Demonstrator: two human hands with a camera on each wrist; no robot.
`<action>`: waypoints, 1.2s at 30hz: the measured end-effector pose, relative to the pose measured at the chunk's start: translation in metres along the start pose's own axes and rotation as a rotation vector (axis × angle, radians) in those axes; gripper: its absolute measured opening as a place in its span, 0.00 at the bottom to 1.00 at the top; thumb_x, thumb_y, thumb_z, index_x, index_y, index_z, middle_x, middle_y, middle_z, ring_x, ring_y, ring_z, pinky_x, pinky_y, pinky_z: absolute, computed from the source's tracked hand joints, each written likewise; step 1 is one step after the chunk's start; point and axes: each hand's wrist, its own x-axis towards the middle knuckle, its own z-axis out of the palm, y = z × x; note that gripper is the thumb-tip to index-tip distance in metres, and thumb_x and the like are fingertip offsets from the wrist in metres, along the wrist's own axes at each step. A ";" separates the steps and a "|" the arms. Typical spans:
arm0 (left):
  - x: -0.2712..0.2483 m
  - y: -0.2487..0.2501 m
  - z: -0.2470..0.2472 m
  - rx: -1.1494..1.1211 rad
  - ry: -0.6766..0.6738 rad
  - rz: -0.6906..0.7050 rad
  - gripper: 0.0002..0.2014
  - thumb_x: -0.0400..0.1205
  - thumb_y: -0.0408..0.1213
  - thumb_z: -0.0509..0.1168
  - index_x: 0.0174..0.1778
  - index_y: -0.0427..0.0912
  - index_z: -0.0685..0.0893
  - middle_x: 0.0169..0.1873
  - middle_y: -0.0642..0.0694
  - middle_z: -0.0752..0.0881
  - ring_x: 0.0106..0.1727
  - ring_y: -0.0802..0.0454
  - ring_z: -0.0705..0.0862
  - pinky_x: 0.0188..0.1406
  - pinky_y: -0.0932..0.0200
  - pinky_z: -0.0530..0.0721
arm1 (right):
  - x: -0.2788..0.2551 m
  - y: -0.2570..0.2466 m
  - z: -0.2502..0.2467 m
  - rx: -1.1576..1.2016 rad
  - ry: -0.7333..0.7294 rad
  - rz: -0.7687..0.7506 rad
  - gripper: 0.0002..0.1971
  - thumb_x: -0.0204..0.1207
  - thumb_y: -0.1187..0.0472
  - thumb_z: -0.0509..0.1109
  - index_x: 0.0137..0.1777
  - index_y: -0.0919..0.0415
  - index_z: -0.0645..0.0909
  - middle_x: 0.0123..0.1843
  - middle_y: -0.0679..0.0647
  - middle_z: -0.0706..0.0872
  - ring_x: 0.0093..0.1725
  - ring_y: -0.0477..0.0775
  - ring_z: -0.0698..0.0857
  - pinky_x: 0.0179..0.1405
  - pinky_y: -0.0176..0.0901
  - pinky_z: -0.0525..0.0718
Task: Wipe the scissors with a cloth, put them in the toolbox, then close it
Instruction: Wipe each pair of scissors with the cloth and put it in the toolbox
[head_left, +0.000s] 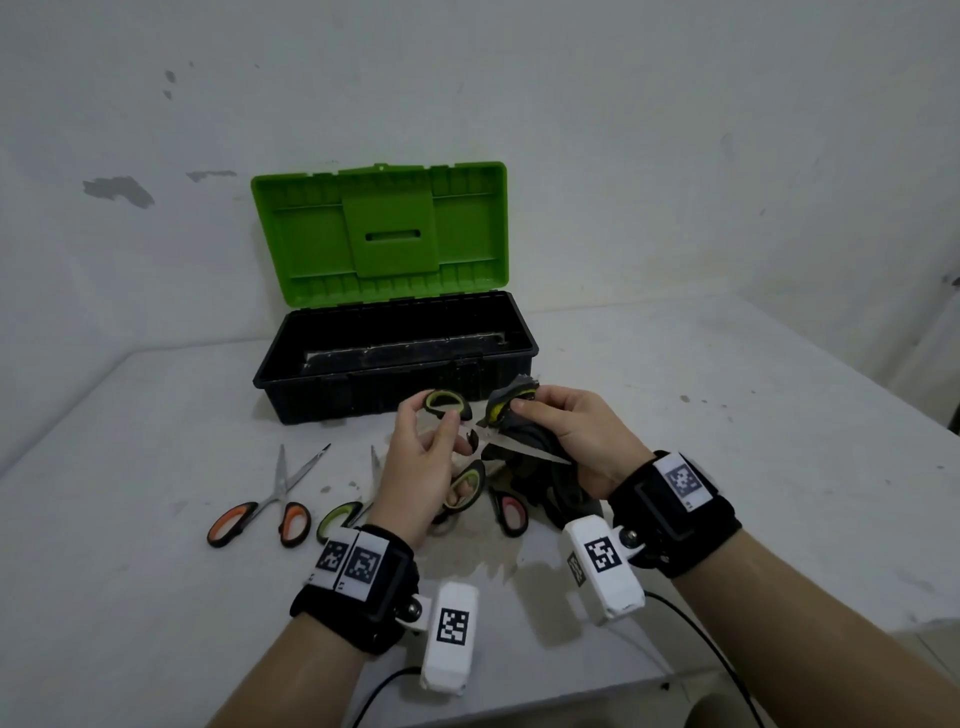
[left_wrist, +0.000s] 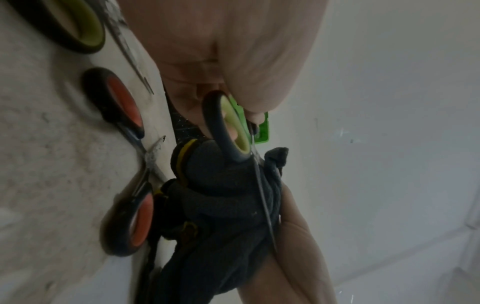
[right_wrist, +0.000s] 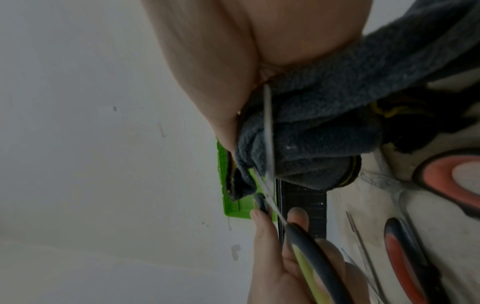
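Above the table, my left hand (head_left: 439, 441) grips a pair of green-handled scissors (head_left: 448, 402) by the handles, the blades spread apart. My right hand (head_left: 556, 428) pinches a dark grey cloth (head_left: 543, 475) round one blade (head_left: 522, 448). In the left wrist view the handle loop (left_wrist: 228, 127) meets the cloth (left_wrist: 226, 195). In the right wrist view the bare blade (right_wrist: 269, 127) lies across the cloth (right_wrist: 324, 123). Behind the hands stands the toolbox (head_left: 291, 358), a black base with its green lid (head_left: 379, 228) raised upright.
On the table lie orange-handled scissors (head_left: 260, 514) at the left, another green-handled pair (head_left: 340, 519) beside my left wrist, and a pink-handled pair (head_left: 511, 512) under the cloth. A wall stands right behind the toolbox. The table's right edge (head_left: 831, 374) runs diagonally.
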 end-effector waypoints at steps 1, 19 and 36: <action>0.000 0.000 0.001 0.004 0.008 -0.015 0.17 0.88 0.50 0.61 0.72 0.57 0.70 0.33 0.50 0.86 0.25 0.56 0.77 0.21 0.62 0.77 | 0.000 0.001 0.001 -0.011 -0.001 -0.005 0.04 0.79 0.67 0.72 0.44 0.67 0.84 0.41 0.62 0.90 0.38 0.55 0.88 0.40 0.42 0.88; -0.007 -0.001 0.008 0.035 0.047 0.129 0.09 0.89 0.48 0.59 0.63 0.55 0.70 0.22 0.55 0.76 0.22 0.59 0.72 0.22 0.60 0.70 | -0.007 0.002 0.004 0.079 -0.067 0.156 0.16 0.78 0.68 0.72 0.62 0.79 0.81 0.49 0.69 0.90 0.38 0.57 0.92 0.38 0.43 0.90; -0.004 0.005 0.009 -0.069 0.085 0.168 0.08 0.89 0.46 0.61 0.62 0.59 0.73 0.22 0.50 0.71 0.21 0.52 0.65 0.20 0.55 0.65 | -0.011 0.001 -0.001 0.057 -0.023 0.092 0.16 0.75 0.64 0.76 0.56 0.77 0.84 0.47 0.67 0.90 0.41 0.58 0.90 0.50 0.51 0.88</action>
